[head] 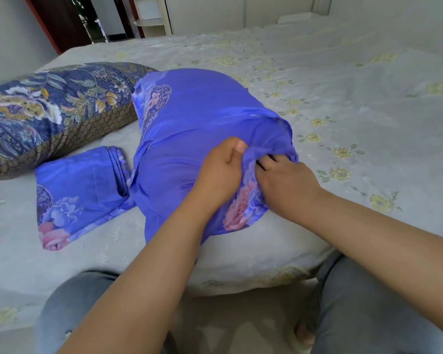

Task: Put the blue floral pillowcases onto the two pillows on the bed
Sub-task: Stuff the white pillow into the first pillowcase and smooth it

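A blue floral pillowcase (189, 118) covers a plump pillow lying across the bed's near edge. My left hand (220, 172) grips the cloth at its near open end, thumb on top. My right hand (284, 182) pinches the same edge, its fingertips tucked into the fold beside the pink flower print. A second blue floral pillowcase (79, 190) lies folded flat to the left. Behind it rests a second pillow (44, 116) in a dark navy and gold floral cover.
The bed (343, 98) has a pale grey sheet with yellow flowers and stretches far to the right and back. My knees in grey trousers stand at the bed's near edge. A dark doorway and white furniture lie beyond the far side.
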`<state>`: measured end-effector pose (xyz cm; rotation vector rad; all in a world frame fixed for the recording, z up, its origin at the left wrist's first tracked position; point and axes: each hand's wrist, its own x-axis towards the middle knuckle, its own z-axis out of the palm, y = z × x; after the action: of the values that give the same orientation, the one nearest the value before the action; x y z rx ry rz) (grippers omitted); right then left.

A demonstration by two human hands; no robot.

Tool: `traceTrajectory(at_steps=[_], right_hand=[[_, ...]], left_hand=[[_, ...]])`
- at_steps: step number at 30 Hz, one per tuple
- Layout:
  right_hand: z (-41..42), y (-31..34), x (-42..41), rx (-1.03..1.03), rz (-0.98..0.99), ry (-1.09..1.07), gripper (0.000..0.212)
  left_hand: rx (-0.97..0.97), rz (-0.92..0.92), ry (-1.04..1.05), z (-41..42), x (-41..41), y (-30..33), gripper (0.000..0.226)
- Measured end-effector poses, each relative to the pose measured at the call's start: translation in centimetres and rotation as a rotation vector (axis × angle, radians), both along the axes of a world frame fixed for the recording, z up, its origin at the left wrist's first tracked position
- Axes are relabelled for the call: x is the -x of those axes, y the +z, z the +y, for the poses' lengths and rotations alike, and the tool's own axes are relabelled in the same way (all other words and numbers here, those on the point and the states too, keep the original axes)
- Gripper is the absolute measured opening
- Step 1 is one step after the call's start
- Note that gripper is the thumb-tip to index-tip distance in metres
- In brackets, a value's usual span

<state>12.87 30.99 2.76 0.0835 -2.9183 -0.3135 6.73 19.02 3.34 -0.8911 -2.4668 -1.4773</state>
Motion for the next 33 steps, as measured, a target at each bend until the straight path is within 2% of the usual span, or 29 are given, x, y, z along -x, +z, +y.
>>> traceTrajectory(at_steps=[2,3,6,9,13,16,19,20,22,23,24,27,29,31,33], right_hand=[[0.3,0.2,1.8,0.024,-0.273,-0.145,0.044],[0.3,0.2,2.3,-0.002,-0.346,-0.169,0.050],[1.2,-0.2,2.1,-0.048,-0.394,-0.177,0.056],[2.7,-0.8,0.1,0.016,-0.335,-0.173,0.052],[5.4,-2.9,-3.3,0.211,-0.281,-0.247,0.049],[7.5,-3.7,-5.2,0.502,-0.353,-0.368,0.045],[8.6,-1.8,-5.8,0.772,-0.345,-0.454,0.060],[8.8,-0.9,-5.6,0.770,-0.267,-0.493,0.064],[8.9,-0.3,-4.8,0.609,-0.027,-0.550,0.058],[8.7,-0.4,-4.1,0.580,0.041,-0.538,0.053],[8.5,-0.7,-3.4,0.603,0.004,-0.510,0.053],[7.7,-2.5,-2.0,0.954,-0.332,-0.490,0.059],[7.4,-3.6,-2.3,1.276,-0.315,-0.528,0.058],[7.2,-4.3,-3.0,1.441,-0.220,-0.481,0.048],[7.6,-4.1,-3.6,1.567,-0.213,-0.418,0.035]], left_hand=[[0.072,0.068,-0.042,0.7,-0.6,-0.3,0.025],[0.098,0.104,-0.020,0.9,-0.5,-0.6,0.026],[0.162,0.187,0.090,0.7,1.6,-1.6,0.032],[0.275,0.175,0.103,1.1,3.6,-2.5,0.027],[0.393,0.199,0.052,2.9,3.8,-3.7,0.027],[0.438,0.209,-0.016,3.6,3.6,-4.4,0.033],[0.413,0.182,-0.009,3.7,2.7,-4.1,0.033],[0.405,0.155,0.007,3.6,2.4,-3.9,0.030],[0.388,0.112,0.061,3.3,2.2,-3.3,0.032],[0.378,0.096,0.091,3.1,2.1,-2.9,0.035],[0.381,0.091,0.117,3.0,2.2,-2.6,0.036],[0.528,0.180,0.148,3.0,2.5,-1.9,0.025],[0.546,0.288,0.140,3.2,2.5,-1.2,0.021],[0.497,0.462,0.151,3.6,2.6,0.0,0.020],[0.477,0.620,0.216,4.0,2.9,1.3,0.019]])
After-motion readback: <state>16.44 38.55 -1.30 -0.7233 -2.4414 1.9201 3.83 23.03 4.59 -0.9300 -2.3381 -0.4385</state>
